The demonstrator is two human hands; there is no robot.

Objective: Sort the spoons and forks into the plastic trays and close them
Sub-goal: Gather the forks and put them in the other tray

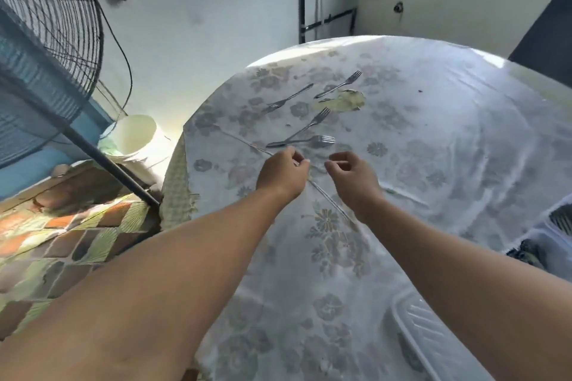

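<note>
Forks (297, 136), slim shiny steel, on glossy floral tablecloth (433, 139)

Readable text: none on any surface in view.
Labels or brands: none can be made out.
Numbers or signs: none visible.
</note>
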